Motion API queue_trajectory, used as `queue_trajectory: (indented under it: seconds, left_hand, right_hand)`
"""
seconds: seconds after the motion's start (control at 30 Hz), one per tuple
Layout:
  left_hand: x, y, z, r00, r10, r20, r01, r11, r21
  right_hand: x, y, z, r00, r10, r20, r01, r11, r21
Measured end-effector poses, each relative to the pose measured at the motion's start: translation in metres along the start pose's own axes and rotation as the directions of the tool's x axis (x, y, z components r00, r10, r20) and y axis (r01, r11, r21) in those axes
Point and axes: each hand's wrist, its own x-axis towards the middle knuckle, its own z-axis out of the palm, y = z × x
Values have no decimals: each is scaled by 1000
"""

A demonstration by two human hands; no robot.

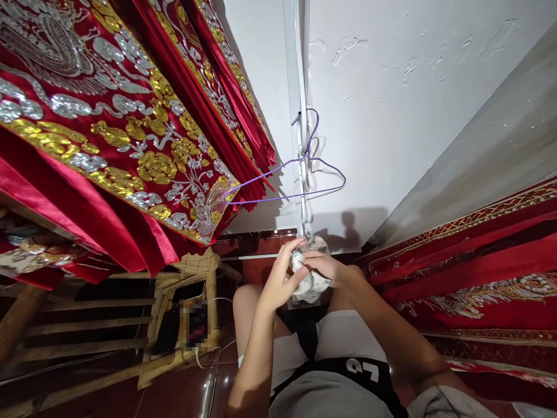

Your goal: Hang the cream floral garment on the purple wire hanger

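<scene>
A small crumpled bundle of pale patterned cloth (pixel 314 285) sits between both hands above my knees. My left hand (pixel 281 278) wraps its fingers around the bundle's left side. From the right, my right hand (pixel 327 266) pinches the top of the same cloth. Just above the hands a purple wire hanger (pixel 300 168) hangs empty on a hook fixed to a white strip (pixel 296 87) running down the wall.
Red fabric embroidered with gold and silver (pixel 108 128) hangs at the upper left. More red embroidered cloth (pixel 470 261) lies at the right. A bamboo stool (pixel 187 313) with a phone and cable stands at the lower left on a dark red tiled floor.
</scene>
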Motion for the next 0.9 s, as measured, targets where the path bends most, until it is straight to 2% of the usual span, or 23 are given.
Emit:
queue_trajectory:
  seconds: [0.07, 0.13, 0.17, 0.2, 0.23, 0.27, 0.33, 0.37, 0.4, 0.43, 0.47, 0.5, 0.6, 0.67, 0.73, 0.8, 0.9]
  left_hand:
    - [-3, -19, -5, 974, -106, 201, 119, 991, -53]
    - [-10, -35, -8, 932, -193, 308, 207, 978, -11]
    - [-14, -41, -11, 926, -229, 299, 228, 973, 42]
    - [-18, -44, -15, 933, -253, 256, 235, 967, 99]
    - [-21, -45, -20, 945, -262, 195, 236, 961, 146]
    - [-24, -43, -27, 956, -259, 136, 234, 956, 176]
    - [-27, -33, -44, 973, -227, 38, 217, 960, 176]
    - [-28, -25, -54, 979, -202, 0, 199, 966, 162]
    - [-28, -17, -63, 985, -172, -31, 175, 974, 147]
    - [-27, -7, -71, 989, -138, -60, 145, 980, 138]
    - [-27, 2, -77, 991, -103, -82, 114, 984, 137]
    - [-26, 12, -82, 993, -70, -96, 84, 986, 143]
    - [-24, 33, -90, 996, 18, -83, 0, 978, 211]
    - [-22, 39, -92, 997, 67, -34, -54, 953, 297]
    - [-21, 39, -95, 995, 97, 36, -104, 919, 382]
    - [-20, 35, -97, 989, 98, 109, -136, 889, 437]
    - [-15, 33, -98, 977, 71, 199, -158, 872, 464]
  right_hand:
    - [-11, -24, -9, 993, 103, 51, -104, 994, 28]
    - [-22, -51, -24, 991, 95, 92, -95, 995, -5]
    - [-27, -64, -33, 995, 36, 89, -30, 998, -62]
    - [-31, -76, -41, 996, -82, 40, 88, 985, -150]
    - [-33, -87, -48, 972, -232, -32, 216, 941, -261]
    - [-33, -95, -55, 910, -400, -114, 328, 860, -392]
    - [-25, -105, -65, 691, -677, -254, 425, 665, -615]
    - [-18, -107, -68, 591, -749, -301, 415, 602, -682]
    - [-8, -108, -71, 529, -780, -334, 392, 573, -720]
    - [2, -107, -73, 512, -784, -353, 362, 569, -738]
    - [14, -106, -75, 528, -771, -356, 329, 572, -751]
    - [25, -102, -77, 570, -747, -342, 293, 574, -765]
    - [51, -86, -80, 722, -638, -269, 193, 559, -806]
    - [56, -71, -82, 775, -582, -245, 148, 545, -825]
    - [54, -58, -85, 786, -578, -221, 150, 524, -839]
    - [48, -52, -89, 762, -614, -206, 175, 500, -848]
    - [43, -57, -94, 721, -647, -246, 147, 490, -859]
